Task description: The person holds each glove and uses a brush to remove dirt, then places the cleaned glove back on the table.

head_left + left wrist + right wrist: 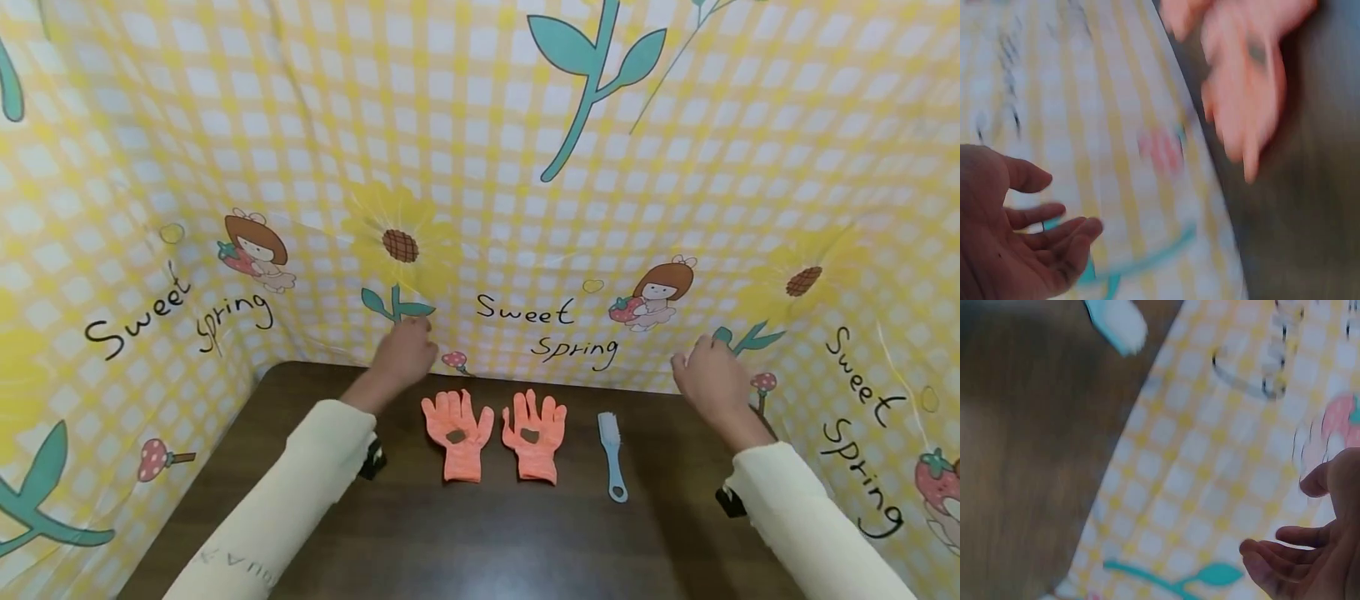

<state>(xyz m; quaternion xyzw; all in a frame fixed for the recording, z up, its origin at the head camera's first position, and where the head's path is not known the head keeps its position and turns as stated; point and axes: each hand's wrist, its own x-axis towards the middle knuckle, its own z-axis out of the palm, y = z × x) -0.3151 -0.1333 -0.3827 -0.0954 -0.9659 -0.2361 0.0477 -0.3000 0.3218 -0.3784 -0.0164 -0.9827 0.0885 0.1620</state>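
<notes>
Two orange work gloves lie flat on the dark table, fingers pointing away: a left one (463, 457) and a right one (537, 465), each with a brown patch on it. To their right lies a light blue brush (612, 458) with white bristles, its handle toward me. My left hand (405, 354) is raised near the back edge, beyond and left of the gloves, fingers loosely curled around nothing. Right of the brush, my right hand (714, 379) hovers with loosely bent fingers, likewise holding nothing. Both wrist views show each palm bare.
A yellow checked sheet (517, 250) with printed flowers and lettering stands as a wall behind the table (420, 542) and along both sides. Dark devices, such as the left one (372, 458), sit at both wrists below the cream sleeves.
</notes>
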